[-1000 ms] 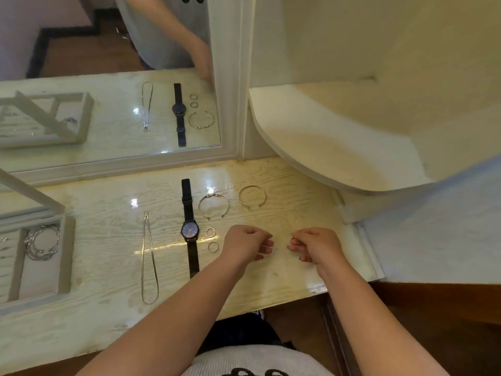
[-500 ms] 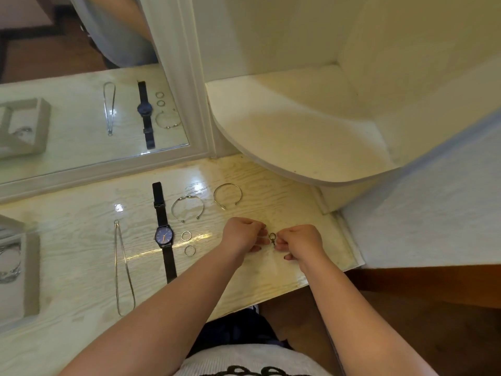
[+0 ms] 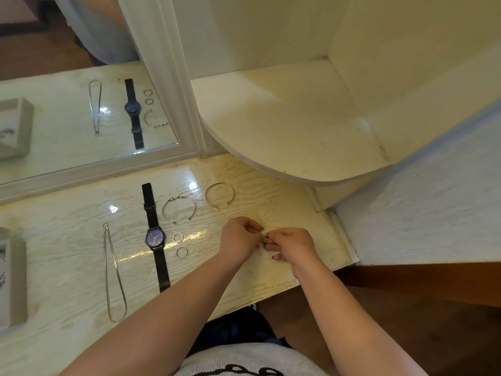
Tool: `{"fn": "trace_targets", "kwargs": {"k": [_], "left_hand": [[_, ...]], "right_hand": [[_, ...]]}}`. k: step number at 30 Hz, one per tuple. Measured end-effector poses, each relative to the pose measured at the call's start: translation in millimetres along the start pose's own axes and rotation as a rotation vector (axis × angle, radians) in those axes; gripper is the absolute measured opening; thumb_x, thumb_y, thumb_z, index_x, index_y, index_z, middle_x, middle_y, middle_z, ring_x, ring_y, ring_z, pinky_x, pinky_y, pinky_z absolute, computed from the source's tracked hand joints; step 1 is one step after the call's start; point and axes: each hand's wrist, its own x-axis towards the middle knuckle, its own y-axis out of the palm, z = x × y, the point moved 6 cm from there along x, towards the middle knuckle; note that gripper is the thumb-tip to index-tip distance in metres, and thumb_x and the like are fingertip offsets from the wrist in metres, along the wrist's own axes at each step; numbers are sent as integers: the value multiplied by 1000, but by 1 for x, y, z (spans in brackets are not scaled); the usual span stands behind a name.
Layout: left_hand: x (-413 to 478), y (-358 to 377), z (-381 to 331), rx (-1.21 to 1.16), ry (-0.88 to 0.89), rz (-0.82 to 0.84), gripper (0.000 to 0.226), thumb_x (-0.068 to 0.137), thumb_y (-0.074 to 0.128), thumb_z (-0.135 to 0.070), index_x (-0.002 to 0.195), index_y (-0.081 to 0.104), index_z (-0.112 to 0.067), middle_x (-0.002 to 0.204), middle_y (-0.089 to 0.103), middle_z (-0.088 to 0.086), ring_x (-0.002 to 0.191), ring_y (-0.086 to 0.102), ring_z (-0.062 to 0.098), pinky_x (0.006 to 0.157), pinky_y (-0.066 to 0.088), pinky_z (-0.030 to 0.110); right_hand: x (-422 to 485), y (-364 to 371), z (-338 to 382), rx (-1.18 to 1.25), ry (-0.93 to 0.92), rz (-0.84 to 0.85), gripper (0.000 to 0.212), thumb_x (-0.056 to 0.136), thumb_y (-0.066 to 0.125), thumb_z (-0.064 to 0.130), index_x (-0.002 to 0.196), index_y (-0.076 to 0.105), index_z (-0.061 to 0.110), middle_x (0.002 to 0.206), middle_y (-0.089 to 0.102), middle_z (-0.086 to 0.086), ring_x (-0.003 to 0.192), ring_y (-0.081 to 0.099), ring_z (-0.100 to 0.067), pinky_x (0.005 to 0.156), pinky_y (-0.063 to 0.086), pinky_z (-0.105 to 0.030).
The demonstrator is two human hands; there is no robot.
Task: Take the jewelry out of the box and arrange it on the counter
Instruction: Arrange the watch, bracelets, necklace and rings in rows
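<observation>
Clamps fingers [image 3: 254, 228] of left hand [image 3: 240, 238] and right hand [image 3: 291, 244] on a tiny jewelry piece [image 3: 265, 239] over the desk [image 3: 67, 267], right of the rings [image 3: 178, 237]; looks light, stiff, slippery, wants pinching at its edges

At the far left you have a mirror [image 3: 67, 118] in a white moulded frame [image 3: 168, 77], and its glass shows a strip of dark brown flooring at the top. Just right of the frame you see a cream corner shelf [image 3: 284, 126] with a rounded near edge, tucked where two pale back walls [image 3: 257, 31] meet. Its top carries a few small dark specks and scuffs. Further right, a white rough-textured wall [image 3: 433, 199] runs toward you, and below it lies a brown wooden floor [image 3: 420, 321].
</observation>
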Motion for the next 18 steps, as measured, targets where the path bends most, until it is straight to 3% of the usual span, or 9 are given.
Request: {"fn": "trace_targets", "kwargs": {"k": [6,12,15,18], "left_hand": [[1,-3,0,105,108,22,17,78,65,-7,88,68,-20,77,72,6,69,65,14,64,48,24],[-2,3,1,160,152,12,20,77,63,-8,92,67,-21,74,71,1,73,65,10,61,45,17],[-2,0,2,76,121,-7,17,75,67,-6,88,66,-19,73,72,2,73,66,12,67,49,25],[-2,-8,7,-107,34,-21,20,72,78,-7,85,67,-17,66,66,-4,63,60,7,61,45,20]], "right_hand": [[0,7,-1,-42,-31,49,12,90,58,8,92,70,5,77,72,-7,68,70,-11,46,48,-19],[2,8,-2,-16,-55,55,13,92,57,7,85,68,8,77,70,-7,65,67,-12,51,53,-20],[1,4,-4,23,-92,36,12,91,59,7,84,69,9,76,71,-6,64,68,-11,53,53,-20],[0,-4,-5,38,-137,-6,10,90,61,7,87,71,7,73,69,-5,62,66,-9,52,52,-18]]}}
